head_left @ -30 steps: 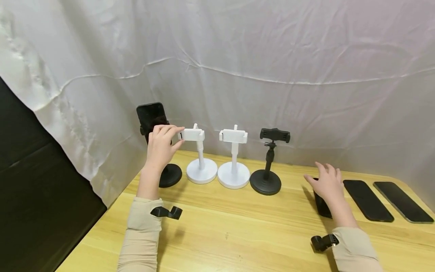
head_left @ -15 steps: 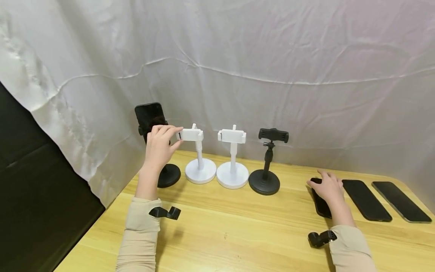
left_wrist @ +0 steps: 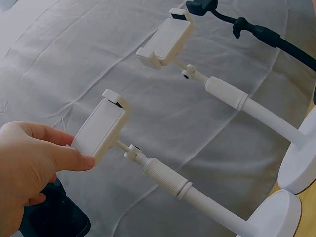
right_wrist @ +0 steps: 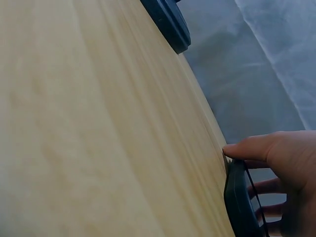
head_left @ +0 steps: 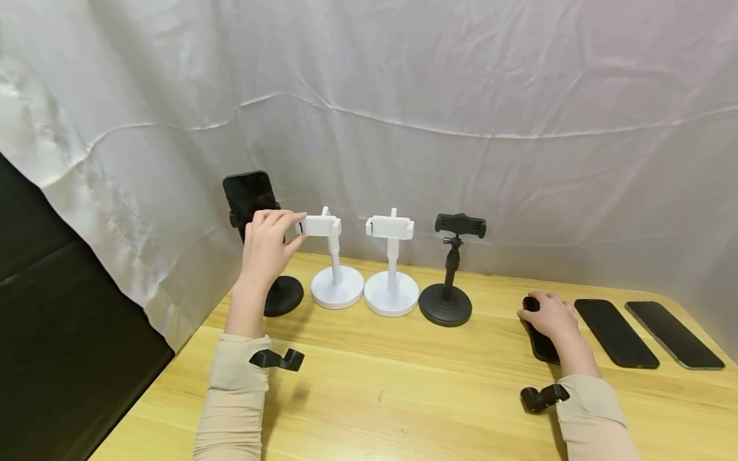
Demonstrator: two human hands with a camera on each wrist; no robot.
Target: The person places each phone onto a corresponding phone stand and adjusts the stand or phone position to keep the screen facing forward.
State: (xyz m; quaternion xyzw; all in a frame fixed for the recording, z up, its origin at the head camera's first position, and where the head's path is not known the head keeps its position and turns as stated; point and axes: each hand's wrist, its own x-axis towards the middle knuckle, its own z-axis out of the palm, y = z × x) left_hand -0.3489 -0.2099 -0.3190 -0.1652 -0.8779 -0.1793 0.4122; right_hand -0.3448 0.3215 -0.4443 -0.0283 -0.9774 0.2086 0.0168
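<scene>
My left hand (head_left: pixel 266 248) pinches the left end of the clamp on the nearer white phone stand (head_left: pixel 337 287). In the left wrist view, thumb and fingers close on the lower jaw of that white clamp (left_wrist: pixel 101 127), which holds no phone. Far to the right, my right hand (head_left: pixel 555 318) spans the far end of a black smartphone (head_left: pixel 542 346) on the table. The right wrist view has its thumb at one edge of the phone (right_wrist: pixel 242 202) and the fingers round the other side.
A second white stand (head_left: pixel 392 296) and a black stand (head_left: pixel 446 306) line the back. At far left, another black stand (head_left: pixel 284 296) holds an upright smartphone (head_left: pixel 248 190). Two more smartphones lie at right, one black (head_left: pixel 615 334), one grey-edged (head_left: pixel 674 335). A grey curtain (head_left: pixel 438 83) hangs behind.
My right hand has come down onto the black smartphone and taken its far end between thumb and fingers. My left hand keeps its pinch on the white clamp. The view shifts slightly.
</scene>
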